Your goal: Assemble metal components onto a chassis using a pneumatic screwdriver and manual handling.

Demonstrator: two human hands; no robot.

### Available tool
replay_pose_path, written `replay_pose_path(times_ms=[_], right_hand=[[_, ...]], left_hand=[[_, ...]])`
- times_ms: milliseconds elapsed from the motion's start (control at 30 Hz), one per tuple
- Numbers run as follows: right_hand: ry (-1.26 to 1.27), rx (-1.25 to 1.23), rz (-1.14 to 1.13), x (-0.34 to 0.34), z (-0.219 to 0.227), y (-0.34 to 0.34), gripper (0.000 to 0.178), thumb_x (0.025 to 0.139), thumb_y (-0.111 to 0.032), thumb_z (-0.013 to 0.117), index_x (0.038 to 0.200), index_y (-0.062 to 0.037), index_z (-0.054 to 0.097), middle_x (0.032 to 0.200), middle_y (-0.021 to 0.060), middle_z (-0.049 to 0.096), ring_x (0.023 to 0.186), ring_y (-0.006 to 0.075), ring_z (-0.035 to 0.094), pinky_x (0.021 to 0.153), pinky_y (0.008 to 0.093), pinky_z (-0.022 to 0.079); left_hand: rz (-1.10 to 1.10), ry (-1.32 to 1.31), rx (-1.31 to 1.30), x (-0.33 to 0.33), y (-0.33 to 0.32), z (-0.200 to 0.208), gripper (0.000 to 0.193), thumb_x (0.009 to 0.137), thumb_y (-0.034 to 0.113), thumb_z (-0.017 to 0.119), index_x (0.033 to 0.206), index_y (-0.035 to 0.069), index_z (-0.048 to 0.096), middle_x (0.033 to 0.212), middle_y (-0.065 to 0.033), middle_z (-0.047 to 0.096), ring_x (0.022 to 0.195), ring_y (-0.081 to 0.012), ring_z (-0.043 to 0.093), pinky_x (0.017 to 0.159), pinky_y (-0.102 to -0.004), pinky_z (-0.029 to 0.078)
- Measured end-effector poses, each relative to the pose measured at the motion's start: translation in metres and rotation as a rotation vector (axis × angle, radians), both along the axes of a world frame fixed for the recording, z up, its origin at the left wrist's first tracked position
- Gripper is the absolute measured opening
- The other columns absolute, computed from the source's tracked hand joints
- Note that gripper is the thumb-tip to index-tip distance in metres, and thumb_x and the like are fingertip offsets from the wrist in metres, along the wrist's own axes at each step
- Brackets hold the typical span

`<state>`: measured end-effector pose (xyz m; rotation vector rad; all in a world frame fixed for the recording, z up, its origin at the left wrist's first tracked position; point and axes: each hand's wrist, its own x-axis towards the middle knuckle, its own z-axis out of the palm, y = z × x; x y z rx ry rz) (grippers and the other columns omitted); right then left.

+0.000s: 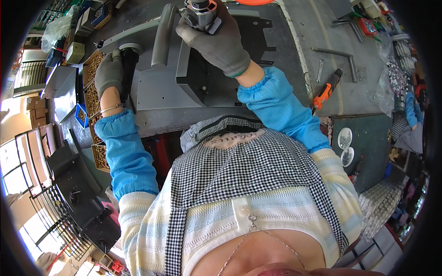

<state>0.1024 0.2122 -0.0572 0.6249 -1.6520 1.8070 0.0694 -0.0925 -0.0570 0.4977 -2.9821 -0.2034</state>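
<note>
My right hand [216, 45], in a grey glove, is closed round a silver-and-black power tool [201, 13] with a reddish ring, at the top of the view; its upper end is cut off. My left hand [109, 72], gloved too, is closed at the side of a black cylindrical part [130, 66] topped by a grey disc; its far fingers are hidden. Both hands are over a large grey sheet-metal assembly [159, 89]. A thick grey tube [163, 39] lies across it between my hands. A dark plate with notched edges [251, 39] stretches out behind my right hand.
Bins of brass-coloured fasteners [93, 83] line the bench's left side, beside a small blue tray [82, 115]. To the right lie an orange cordless driver [326, 92], a wrench [320, 71] and a bent metal bar [347, 57]. Two white dishes [345, 138] sit nearer me. Another person [410, 124] is far right.
</note>
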Motion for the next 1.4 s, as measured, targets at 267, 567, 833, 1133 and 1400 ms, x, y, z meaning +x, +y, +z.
replay_pose_path(times_ms=[267,567,833,1133,1400], right_hand=[[-0.283,-0.253,0.349,-0.004,0.004,0.009,0.049,0.085,-0.009,0.074,0.129,-0.0046,0.051,0.105,0.0082,0.062,0.094,0.0192,0.063,0.08,0.0353,0.054],[-0.004,-0.033,0.088,0.0,-0.001,0.005,0.051,0.075,-0.021,0.082,0.117,-0.0065,0.058,0.101,0.0076,0.067,0.087,0.0184,0.067,0.08,0.0323,0.055],[-0.016,0.04,-0.014,-0.01,-0.005,0.006,0.051,0.075,-0.022,0.082,0.117,-0.0065,0.058,0.102,0.0085,0.068,0.087,0.0189,0.067,0.08,0.0326,0.055],[-0.034,-0.002,0.055,-0.006,-0.003,0.005,0.052,0.077,-0.022,0.082,0.119,-0.0059,0.057,0.101,0.0085,0.067,0.087,0.0184,0.067,0.079,0.0327,0.055],[-0.052,0.006,0.025,-0.003,-0.005,0.006,0.052,0.076,-0.023,0.083,0.118,-0.0049,0.057,0.1,0.0083,0.067,0.087,0.0173,0.066,0.078,0.0326,0.055]], left_hand=[[0.008,0.0,0.0,0.0,-0.001,-0.001,0.055,0.099,0.058,0.034,0.127,0.021,0.065,0.125,-0.0162,0.065,0.118,-0.0379,0.06,0.099,-0.0478,0.046],[0.013,-0.004,0.008,0.0,-0.001,-0.001,0.055,0.099,0.058,0.035,0.126,0.021,0.065,0.124,-0.016,0.065,0.117,-0.0377,0.061,0.099,-0.0475,0.046],[0.023,-0.006,0.019,0.001,0.004,0.003,0.055,0.098,0.058,0.035,0.126,0.021,0.065,0.124,-0.0165,0.065,0.117,-0.0378,0.06,0.099,-0.0474,0.046],[0.014,-0.001,0.016,0.002,0.004,0.003,0.055,0.098,0.057,0.035,0.126,0.02,0.065,0.126,-0.0165,0.065,0.119,-0.0373,0.059,0.101,-0.0463,0.045],[0.02,0.005,0.016,0.002,0.005,0.004,0.055,0.099,0.057,0.035,0.125,0.02,0.066,0.125,-0.0164,0.065,0.118,-0.0375,0.059,0.101,-0.0464,0.045]])
